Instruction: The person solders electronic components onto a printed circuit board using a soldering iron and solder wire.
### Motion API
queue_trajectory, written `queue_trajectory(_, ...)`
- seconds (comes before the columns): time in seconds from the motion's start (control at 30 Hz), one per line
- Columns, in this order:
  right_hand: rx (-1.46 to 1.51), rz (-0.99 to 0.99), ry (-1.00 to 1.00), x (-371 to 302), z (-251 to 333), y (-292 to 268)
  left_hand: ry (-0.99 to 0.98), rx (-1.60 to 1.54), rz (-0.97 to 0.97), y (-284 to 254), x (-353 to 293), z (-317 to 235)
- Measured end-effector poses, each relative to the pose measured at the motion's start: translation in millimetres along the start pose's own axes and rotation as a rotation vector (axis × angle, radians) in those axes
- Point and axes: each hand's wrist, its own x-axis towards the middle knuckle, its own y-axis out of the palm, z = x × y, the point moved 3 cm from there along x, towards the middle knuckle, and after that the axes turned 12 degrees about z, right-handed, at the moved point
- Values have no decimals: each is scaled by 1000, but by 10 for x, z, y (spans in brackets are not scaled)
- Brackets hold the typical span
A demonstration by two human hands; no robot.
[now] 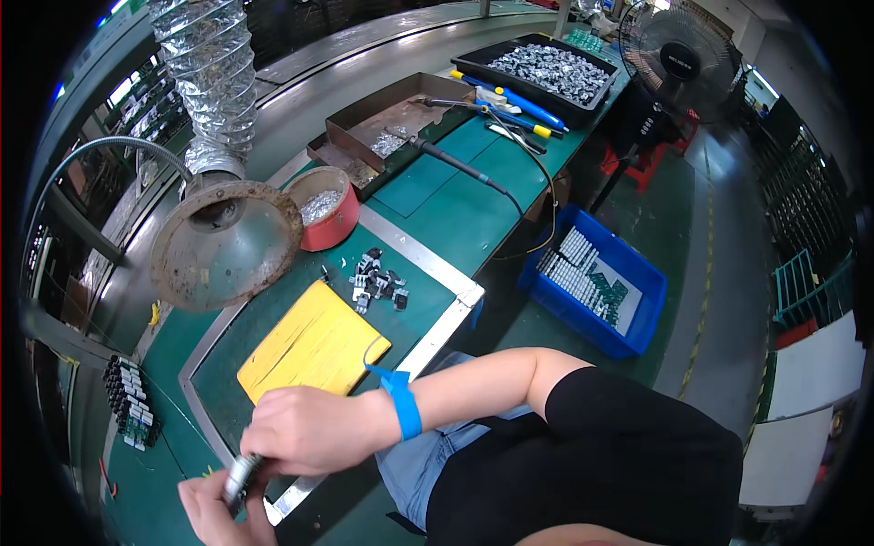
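Note:
At the lower left, my left hand (211, 517) and my right hand (309, 429) meet around a small silver-white part (240, 477) with some green on it, blurred by motion. Both sets of fingers are closed on it. My right wrist wears a blue strap (401, 406). Just beyond my right hand lies a yellow, dark-streaked pad (314, 338) on the green bench mat. Several small black and silver components (371, 280) sit in a loose pile past the pad's far corner.
A round fume hood (182, 259) hangs over the bench, beside a red tub (335, 226). Farther off are a soldering iron (455, 165), a metal tray (350, 116) and a black tray (473, 65) of silver parts. Circuit boards (133, 405) stand left; a blue bin (648, 314) and fan (678, 62) stand right.

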Motion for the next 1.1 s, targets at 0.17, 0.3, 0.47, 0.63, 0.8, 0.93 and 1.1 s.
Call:
queue_trajectory(0.17, 377, -43, 415, -1, -160, -273, -103, -734, -193, -119, -322, 460)
queue_trajectory(0.3, 542, 4, 482, -25, -457, -221, -75, -1680, -243, 668, -415, 698)
queue_trajectory(0.47, 705, 242, 527, 57, -366, -138, -414, -1479, -393, 739, -270, 268)
queue_trajectory(0.63, 660, 272, 640, 76, -358, 22, -400, -1341, -461, 800, -345, 243)
queue_trajectory(0.8, 517, 167, 567, 104, -308, 148, -436, -1165, -595, 721, -405, 209)
queue_trajectory(0.93, 515, 22, 529, 59, -317, 149, -465, -1027, -610, 727, -358, 158)
queue_trajectory(1.1, 195, 17, 477, -3, -365, 153, -729, -837, -626, 757, -359, -190)
